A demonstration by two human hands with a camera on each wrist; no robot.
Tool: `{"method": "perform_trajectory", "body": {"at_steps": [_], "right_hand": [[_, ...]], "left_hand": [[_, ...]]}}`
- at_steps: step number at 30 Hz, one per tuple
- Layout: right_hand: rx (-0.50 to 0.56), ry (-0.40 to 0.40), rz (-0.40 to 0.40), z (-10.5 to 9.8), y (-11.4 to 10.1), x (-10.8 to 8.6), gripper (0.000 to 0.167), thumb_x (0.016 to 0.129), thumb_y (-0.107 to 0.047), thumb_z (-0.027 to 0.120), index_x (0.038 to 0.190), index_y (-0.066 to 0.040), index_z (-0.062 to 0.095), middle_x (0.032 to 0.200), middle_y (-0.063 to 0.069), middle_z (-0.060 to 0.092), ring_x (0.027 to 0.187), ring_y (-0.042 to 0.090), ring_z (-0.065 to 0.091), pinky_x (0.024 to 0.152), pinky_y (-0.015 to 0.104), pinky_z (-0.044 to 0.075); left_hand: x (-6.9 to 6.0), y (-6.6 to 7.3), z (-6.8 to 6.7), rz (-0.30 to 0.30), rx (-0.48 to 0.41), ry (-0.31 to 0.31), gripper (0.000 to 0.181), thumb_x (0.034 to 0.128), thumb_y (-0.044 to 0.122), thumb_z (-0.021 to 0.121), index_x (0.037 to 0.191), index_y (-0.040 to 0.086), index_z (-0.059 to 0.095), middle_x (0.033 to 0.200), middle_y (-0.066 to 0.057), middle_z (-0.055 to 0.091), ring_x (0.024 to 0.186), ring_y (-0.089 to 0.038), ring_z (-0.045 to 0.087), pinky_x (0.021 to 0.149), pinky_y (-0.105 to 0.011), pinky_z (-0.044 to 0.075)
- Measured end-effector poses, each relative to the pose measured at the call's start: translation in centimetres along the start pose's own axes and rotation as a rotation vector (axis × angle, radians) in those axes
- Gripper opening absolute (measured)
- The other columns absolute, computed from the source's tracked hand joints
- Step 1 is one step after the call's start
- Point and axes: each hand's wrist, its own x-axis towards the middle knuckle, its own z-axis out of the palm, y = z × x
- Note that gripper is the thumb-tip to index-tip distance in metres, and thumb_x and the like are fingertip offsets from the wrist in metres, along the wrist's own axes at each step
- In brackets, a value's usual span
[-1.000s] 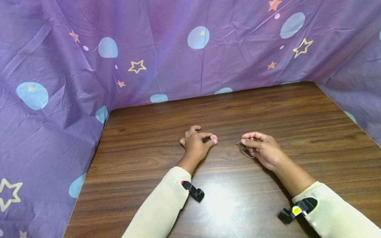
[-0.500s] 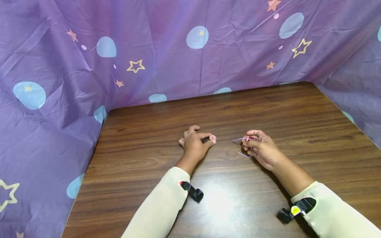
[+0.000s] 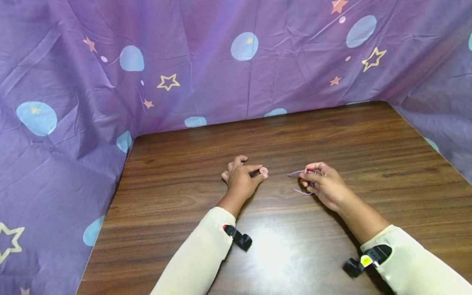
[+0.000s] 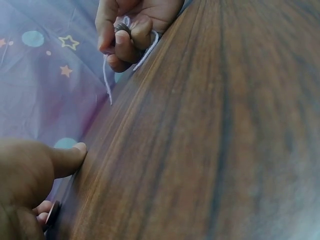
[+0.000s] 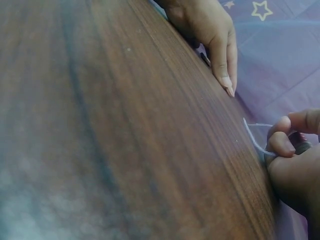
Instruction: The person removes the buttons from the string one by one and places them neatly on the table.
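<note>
Between thumb and forefinger, the left hand (image 3: 240,180) pinches a small round pink piece (image 3: 263,170) low at the tabletop, its other fingers spread. A thin dark piece (image 4: 52,215) shows behind that hand in the left wrist view; whether it is separate I cannot tell. To the right, apart from it, the right hand (image 3: 329,186) grips a small red-and-pink ridged bundle (image 3: 310,171) in curled fingers. A lilac string (image 3: 295,173) sticks out leftward from it, with another end lower down. The right wrist view shows the bundle (image 5: 301,143) partly hidden by fingers.
A brown wood-grain table (image 3: 184,196) lies under both hands. Purple curtains (image 3: 206,53) with stars and blue spots hang along its back and sides. Both sleeved forearms reach in from the front, each wearing a black wrist camera (image 3: 241,238).
The right fingers have shifted around the bundle, so more of its red side shows. Both string ends now reach further left. The left hand keeps its pinch in nearly the same place.
</note>
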Motion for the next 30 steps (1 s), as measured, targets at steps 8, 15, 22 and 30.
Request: {"method": "perform_trajectory", "body": {"at_steps": [8,15,22,30], "right_hand": [[-0.005,-0.012,-0.003,-0.04,-0.06,0.10,0.014,0.110,-0.004,0.060,0.120,-0.005,0.051,0.088,-0.004,0.072,0.074,0.006,0.062,0.061,0.017,0.049],[0.009,-0.014,-0.019,-0.09,0.11,0.28,0.006,0.112,-0.011,0.061,0.108,-0.012,0.066,0.091,-0.005,0.074,0.072,0.006,0.060,0.060,0.017,0.049],[0.023,-0.015,-0.033,-0.12,0.15,0.31,0.009,0.111,-0.011,0.061,0.106,-0.013,0.068,0.089,-0.004,0.074,0.070,0.005,0.060,0.059,0.016,0.050],[0.037,0.003,-0.030,-0.02,0.13,0.21,0.008,0.110,-0.016,0.065,0.103,-0.012,0.068,0.086,-0.005,0.073,0.068,0.005,0.059,0.059,0.015,0.052]], "left_hand": [[0.06,0.21,-0.19,-0.008,0.014,-0.023,0.036,0.0937,0.047,0.085,0.127,0.035,0.082,0.162,-0.004,0.053,0.145,-0.032,0.047,0.106,-0.056,0.032],[-0.03,0.28,-0.27,-0.009,0.008,-0.035,0.036,0.0944,0.046,0.085,0.129,0.034,0.082,0.163,-0.004,0.051,0.146,-0.032,0.046,0.107,-0.057,0.031],[-0.08,0.26,-0.29,0.000,0.012,-0.033,0.037,0.0944,0.046,0.085,0.129,0.034,0.082,0.163,-0.005,0.051,0.145,-0.033,0.046,0.106,-0.057,0.031],[0.02,0.01,-0.03,0.002,0.017,-0.034,0.038,0.0945,0.048,0.084,0.130,0.034,0.081,0.164,-0.005,0.051,0.146,-0.033,0.046,0.106,-0.057,0.031]]}}
